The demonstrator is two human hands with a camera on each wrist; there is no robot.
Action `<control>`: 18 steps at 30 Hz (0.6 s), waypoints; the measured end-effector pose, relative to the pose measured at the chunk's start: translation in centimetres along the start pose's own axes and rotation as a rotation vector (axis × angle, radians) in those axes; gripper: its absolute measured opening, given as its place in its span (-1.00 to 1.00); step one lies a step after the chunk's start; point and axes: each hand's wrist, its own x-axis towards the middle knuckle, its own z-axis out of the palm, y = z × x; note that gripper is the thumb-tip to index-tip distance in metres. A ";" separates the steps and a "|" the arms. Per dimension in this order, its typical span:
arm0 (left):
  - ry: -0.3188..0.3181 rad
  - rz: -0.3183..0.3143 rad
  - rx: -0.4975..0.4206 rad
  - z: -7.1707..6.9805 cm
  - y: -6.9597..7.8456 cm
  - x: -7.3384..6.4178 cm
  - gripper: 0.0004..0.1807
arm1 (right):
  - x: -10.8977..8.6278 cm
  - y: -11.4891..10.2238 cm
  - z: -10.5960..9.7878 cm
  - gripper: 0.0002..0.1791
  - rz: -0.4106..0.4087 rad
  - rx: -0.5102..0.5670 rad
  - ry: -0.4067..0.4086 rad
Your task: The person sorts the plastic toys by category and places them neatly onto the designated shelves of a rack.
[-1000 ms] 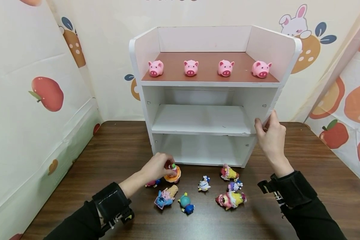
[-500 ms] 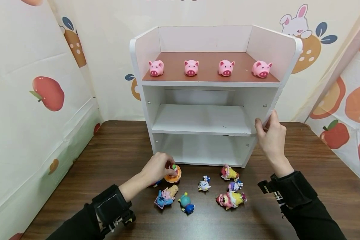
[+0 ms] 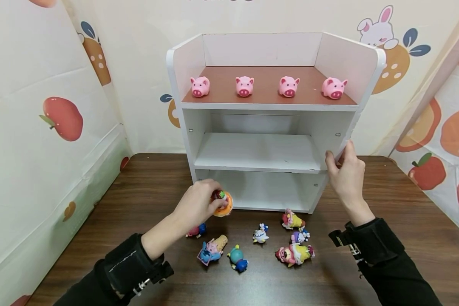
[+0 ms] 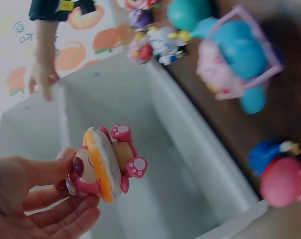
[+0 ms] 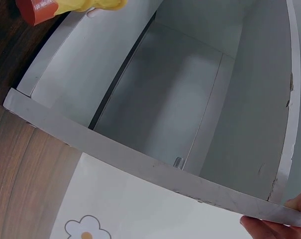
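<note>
My left hand (image 3: 199,202) pinches a pink bear figurine (image 4: 125,154) by its head, between thumb and fingers. The figurine wears an orange-and-white doughnut ring and has pink paw soles. In the head view it is raised off the table, in front of the bottom compartment at its left part. My right hand (image 3: 346,174) grips the front edge of the right side panel of a white shelf unit (image 3: 256,151), near the middle board. The right wrist view shows fingertips (image 5: 269,229) on that panel's outer side.
Four-legged table aside, several pink pig figurines (image 3: 245,86) stand in a row on the brown top shelf. On the wooden table (image 3: 149,182) lie a blue-and-pink figurine (image 3: 212,250), a teal-and-blue one (image 3: 237,258), a white one (image 3: 260,233) and a pink-and-yellow one (image 3: 295,255).
My left hand has lifted the bear figurine off the table, moving up toward the shelf's bottom compartment. The right hand stays on the side panel.
</note>
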 end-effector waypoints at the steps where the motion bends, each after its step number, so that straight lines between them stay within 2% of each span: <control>1: 0.008 0.000 0.004 -0.4 0.2 0.1 -0.81 | 0.0 0.0 0.0 -0.65 0.000 0.001 -0.001; 11: 0.079 -0.013 0.033 -4.5 1.6 1.7 -0.85 | 0.0 -0.1 0.0 -0.63 -0.001 0.014 -0.007; 18: 0.114 -0.039 0.062 -5.8 2.0 3.5 -0.85 | 0.0 -0.1 0.0 -0.64 0.003 0.009 -0.003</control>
